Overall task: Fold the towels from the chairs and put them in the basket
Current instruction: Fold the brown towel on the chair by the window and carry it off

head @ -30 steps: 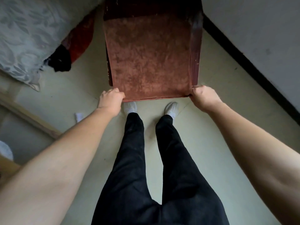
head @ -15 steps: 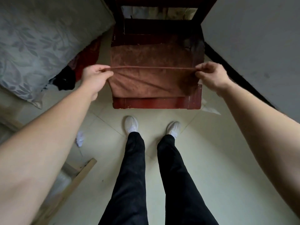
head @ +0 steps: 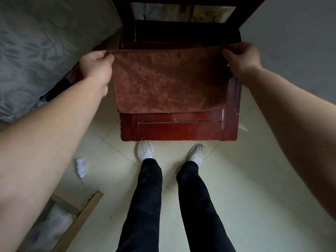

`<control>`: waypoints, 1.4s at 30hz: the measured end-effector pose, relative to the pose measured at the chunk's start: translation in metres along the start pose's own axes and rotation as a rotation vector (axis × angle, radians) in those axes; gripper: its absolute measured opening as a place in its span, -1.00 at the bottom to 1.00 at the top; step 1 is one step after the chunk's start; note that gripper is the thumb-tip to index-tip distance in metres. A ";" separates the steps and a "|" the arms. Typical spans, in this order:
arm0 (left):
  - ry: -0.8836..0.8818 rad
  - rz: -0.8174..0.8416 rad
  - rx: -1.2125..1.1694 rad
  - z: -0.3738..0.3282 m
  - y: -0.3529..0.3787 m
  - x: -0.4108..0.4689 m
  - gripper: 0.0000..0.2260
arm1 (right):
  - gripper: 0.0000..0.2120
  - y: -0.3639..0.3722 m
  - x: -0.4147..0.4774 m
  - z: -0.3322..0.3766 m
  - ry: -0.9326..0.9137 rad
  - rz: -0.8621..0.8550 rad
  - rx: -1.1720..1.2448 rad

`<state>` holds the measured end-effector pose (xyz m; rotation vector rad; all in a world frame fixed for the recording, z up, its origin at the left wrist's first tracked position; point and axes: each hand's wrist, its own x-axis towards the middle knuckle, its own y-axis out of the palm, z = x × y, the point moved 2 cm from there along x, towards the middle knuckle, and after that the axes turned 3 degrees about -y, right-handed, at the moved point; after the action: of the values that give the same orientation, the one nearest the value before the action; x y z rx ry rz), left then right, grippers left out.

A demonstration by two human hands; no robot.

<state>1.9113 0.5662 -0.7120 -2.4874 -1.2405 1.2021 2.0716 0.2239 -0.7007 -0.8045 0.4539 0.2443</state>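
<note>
The left hand (head: 96,67) and right hand (head: 241,60) each pinched a top corner of the towel (head: 169,82), fingers curled on the cloth. They held it stretched flat above the chair (head: 180,129) seat. Folding seemed barely begun. More folds were left to do, and no basket was in view.

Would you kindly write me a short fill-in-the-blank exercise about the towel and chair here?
The left hand and the right hand each pinch one ____ of the brown towel.
The towel is held over the seat of the ____ wooden chair.
Before the chair stand two ____ shoes.
Missing words: corner, red, white.
</note>
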 end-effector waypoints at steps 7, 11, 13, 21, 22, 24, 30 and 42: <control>0.610 -0.068 0.736 0.010 0.012 -0.041 -0.41 | -0.37 0.008 -0.024 -0.016 0.196 -0.002 -0.224; 0.850 0.274 1.129 0.034 0.042 -0.072 -0.30 | -0.10 0.014 -0.042 -0.023 0.374 0.100 -0.240; 0.784 0.398 1.332 0.055 0.054 -0.077 -0.21 | -0.13 0.015 -0.043 -0.021 0.364 0.114 -0.216; 0.745 0.452 1.515 0.075 0.053 -0.077 -0.17 | -0.62 0.020 -0.048 -0.025 0.340 0.237 0.547; 0.750 0.460 1.518 0.076 0.050 -0.078 -0.17 | -0.56 0.020 -0.050 -0.024 0.347 0.266 0.598; 0.757 0.468 1.530 0.079 0.046 -0.081 -0.17 | -0.51 0.019 -0.057 -0.025 0.394 0.350 0.658; 0.717 0.476 1.539 0.092 0.043 -0.091 -0.17 | -0.43 0.013 -0.064 -0.030 0.558 0.558 0.559; 0.699 0.476 1.541 0.091 0.045 -0.092 -0.15 | -0.45 -0.001 -0.041 -0.042 0.419 0.127 0.818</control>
<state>1.8438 0.4496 -0.7366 -1.5827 0.4459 0.6629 2.0231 0.1899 -0.7057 -0.0128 0.9218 -0.0095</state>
